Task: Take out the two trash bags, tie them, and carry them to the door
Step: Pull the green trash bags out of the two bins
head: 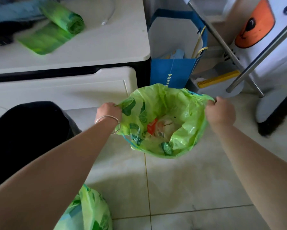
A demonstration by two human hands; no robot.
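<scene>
Landmark: the open green trash bag (166, 123), mouth up, over the tiled floor (189, 188), rubbish visible inside. Left hand (108, 112) curled, pinching the bag's left rim. Right hand (220, 112) curled, pinching its right rim; mouth is stretched wide between them. Second green trash bag (88, 211) sits on the floor below-left of the open one; can't tell if it's knotted. Roll of spare bags (63, 19) on the tabletop (114, 39), up-left of the open bag. Status estimate: both bags look out of their bins. Left: tie this one, maybe the other, carry both to the door.
</scene>
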